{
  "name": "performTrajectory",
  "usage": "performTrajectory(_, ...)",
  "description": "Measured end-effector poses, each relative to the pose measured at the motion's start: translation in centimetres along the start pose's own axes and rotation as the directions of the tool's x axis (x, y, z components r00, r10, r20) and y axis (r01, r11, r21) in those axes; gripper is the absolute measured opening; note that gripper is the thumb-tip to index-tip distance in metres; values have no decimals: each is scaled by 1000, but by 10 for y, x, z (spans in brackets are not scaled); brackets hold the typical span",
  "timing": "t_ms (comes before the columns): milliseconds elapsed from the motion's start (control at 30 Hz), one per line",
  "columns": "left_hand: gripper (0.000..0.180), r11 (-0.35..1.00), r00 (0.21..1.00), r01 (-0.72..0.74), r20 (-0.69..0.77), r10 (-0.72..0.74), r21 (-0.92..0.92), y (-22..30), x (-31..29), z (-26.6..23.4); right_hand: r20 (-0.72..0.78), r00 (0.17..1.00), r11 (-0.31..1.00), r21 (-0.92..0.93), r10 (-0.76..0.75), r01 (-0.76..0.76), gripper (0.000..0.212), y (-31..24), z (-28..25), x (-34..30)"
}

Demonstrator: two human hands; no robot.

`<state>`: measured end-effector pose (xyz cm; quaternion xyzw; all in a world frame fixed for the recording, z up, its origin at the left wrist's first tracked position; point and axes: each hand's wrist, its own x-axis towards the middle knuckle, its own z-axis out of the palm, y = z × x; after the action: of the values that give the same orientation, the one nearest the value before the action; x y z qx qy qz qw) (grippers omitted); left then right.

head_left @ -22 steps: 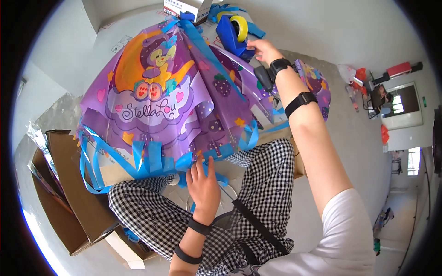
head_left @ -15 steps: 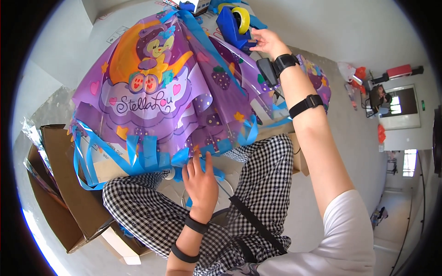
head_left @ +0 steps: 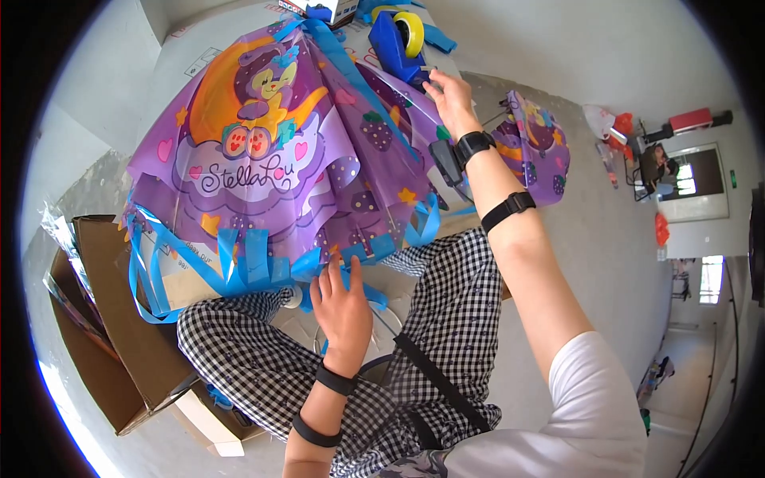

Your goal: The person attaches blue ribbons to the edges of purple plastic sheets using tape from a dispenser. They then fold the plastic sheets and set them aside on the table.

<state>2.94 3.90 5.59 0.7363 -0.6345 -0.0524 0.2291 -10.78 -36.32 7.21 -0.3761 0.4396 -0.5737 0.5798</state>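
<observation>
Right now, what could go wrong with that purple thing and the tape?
The right hand is very near the front end of the blue tape dispenser, so a finger might get nicked if there's a sharp edge there. The purple printed sheet has soft folds near the left hand, so it could crease. The blue strips loop loosely beside the cardboard box and might snag.

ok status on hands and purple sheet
Left hand at lower edge of purple sheet. Right hand at blue tape dispenser. Cardboard box left, clear of hands.
</observation>
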Motion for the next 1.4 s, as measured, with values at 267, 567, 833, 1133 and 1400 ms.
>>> performTrajectory(267, 54, 1000, 1000, 9, 19, -8, -21, 0, -1, -1, -11, 997, 978, -194, -80, 77, 19, 10, -1, 0)
performTrajectory(567, 51, 1000, 1000, -3, 11, 3, -31, 3, -1, 7, 30, 875, 479, -827, -484, 293, 15, 37, -42, 8)
performTrajectory(833, 49, 999, 999, 41, -24, -41, -8, -8, -6, 5, 724, 662, 526, -494, -191, 692, 8, -33, 25, -156)
performTrajectory(1133, 37, 1000, 992, -3, -125, 6, 25, -7, -2, 15, 901, 131, 17, -152, 413, 988, 14, -45, 24, -280)
performTrajectory(1400, 33, 997, 986, 23, -167, -11, 69, -12, -7, 21, 705, 133, -161, -27, 696, 987, 39, -47, 66, -295)
